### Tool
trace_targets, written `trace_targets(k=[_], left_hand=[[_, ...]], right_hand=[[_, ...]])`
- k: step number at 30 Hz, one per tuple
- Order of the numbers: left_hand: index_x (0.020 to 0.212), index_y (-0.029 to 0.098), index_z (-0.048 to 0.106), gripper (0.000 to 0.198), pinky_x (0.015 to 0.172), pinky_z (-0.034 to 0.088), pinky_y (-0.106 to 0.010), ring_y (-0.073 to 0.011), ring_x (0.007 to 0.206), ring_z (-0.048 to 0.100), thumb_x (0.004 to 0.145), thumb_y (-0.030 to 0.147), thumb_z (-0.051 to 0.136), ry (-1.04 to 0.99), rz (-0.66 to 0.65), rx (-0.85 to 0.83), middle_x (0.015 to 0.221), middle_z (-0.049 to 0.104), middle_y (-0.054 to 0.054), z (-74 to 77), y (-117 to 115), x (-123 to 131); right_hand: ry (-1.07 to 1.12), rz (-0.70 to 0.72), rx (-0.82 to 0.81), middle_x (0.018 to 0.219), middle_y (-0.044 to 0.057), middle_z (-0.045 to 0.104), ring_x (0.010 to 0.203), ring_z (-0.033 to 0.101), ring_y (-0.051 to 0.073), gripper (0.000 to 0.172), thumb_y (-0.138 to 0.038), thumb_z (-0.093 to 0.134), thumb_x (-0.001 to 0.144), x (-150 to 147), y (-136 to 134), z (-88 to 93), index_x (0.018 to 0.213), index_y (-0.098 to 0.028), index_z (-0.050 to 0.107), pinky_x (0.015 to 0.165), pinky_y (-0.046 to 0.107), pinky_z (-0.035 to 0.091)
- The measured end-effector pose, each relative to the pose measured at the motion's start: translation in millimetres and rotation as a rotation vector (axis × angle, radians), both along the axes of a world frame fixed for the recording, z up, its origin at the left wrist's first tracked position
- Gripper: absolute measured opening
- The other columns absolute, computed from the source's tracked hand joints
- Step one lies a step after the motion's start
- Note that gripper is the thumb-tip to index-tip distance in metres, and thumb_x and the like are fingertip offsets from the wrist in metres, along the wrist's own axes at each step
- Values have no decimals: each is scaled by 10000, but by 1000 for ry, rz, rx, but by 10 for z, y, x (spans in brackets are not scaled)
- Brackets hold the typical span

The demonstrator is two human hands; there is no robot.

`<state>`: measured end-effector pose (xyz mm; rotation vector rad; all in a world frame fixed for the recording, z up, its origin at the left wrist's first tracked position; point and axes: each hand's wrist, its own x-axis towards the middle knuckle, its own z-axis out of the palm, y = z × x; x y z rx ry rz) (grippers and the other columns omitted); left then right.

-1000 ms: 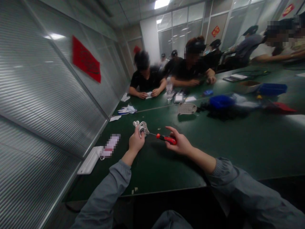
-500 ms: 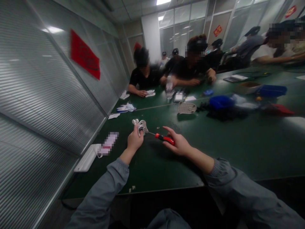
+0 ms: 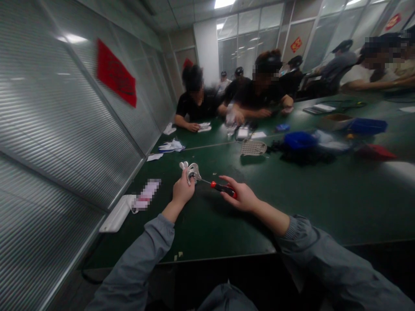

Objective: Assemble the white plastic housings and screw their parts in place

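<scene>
My left hand (image 3: 184, 190) is closed around a white plastic part (image 3: 193, 169) with rounded lobes and a dark middle, held up over the green table. What the part belongs to cannot be made out. From the right, a screwdriver (image 3: 223, 188) with a red and black handle points into it; the thin shaft reaches the part's dark area, and its tip is hidden. My right hand (image 3: 241, 195) has the handle's rear end between thumb and fingers, against the palm, with the index finger stretched out above it.
Left of my hands lie a white flat case (image 3: 118, 214) and a blurred-out phone-like item (image 3: 147, 194). White gloves (image 3: 171, 146), a beige grid-like plate (image 3: 253, 147) and blue trays (image 3: 300, 140) lie farther back on the table (image 3: 292, 203). Co-workers sit across from me.
The screwdriver's handle has turned: more black and less red faces me now. My right-hand fingers have shifted slightly on it. The left hand and white part stay nearly still.
</scene>
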<state>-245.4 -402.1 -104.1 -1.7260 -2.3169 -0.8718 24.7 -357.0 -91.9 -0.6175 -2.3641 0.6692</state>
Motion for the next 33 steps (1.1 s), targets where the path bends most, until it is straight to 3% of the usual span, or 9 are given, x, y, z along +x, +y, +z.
trace_targets(k=[13, 19, 26, 30, 33], left_hand=[[1440, 200, 403, 491, 740, 533, -333, -281, 875, 727, 969, 327, 460, -4, 11, 5, 1030, 741, -101, -21, 13, -9], [1449, 204, 393, 506, 749, 537, -339, -286, 880, 728, 961, 320, 462, 2, -5, -32, 1008, 747, -98, -1, 14, -28], [1456, 220, 379, 500, 774, 533, -353, -292, 936, 717, 972, 336, 430, 13, -35, -54, 1090, 729, -110, 27, 12, -56], [1468, 207, 354, 526, 799, 522, -389, -331, 998, 698, 980, 401, 375, 38, 35, -116, 1152, 706, -152, 159, 189, -287], [1429, 186, 404, 543, 791, 515, -421, -369, 991, 692, 957, 452, 371, 71, 115, -328, 1104, 709, -195, 307, 488, -654]], right_hand=[[-13, 26, 68, 962, 64, 719, 672, 637, 142, 549, -414, 561, 933, -9, 10, -12, 1420, -196, 433, 632, 256, 487], [-8, 11, 83, 912, 52, 725, 633, 627, 132, 534, -404, 561, 927, -8, 10, -17, 1403, -185, 460, 609, 243, 476], [25, 10, 117, 995, 80, 730, 680, 650, 139, 518, -395, 561, 923, 11, 7, -3, 1383, -170, 483, 635, 249, 487], [56, 8, 129, 947, 75, 732, 662, 642, 133, 504, -400, 566, 920, 22, 7, 12, 1356, -153, 506, 627, 239, 483], [60, 25, 132, 925, 60, 731, 652, 641, 126, 498, -412, 565, 925, 26, 11, 15, 1354, -165, 510, 629, 232, 487]])
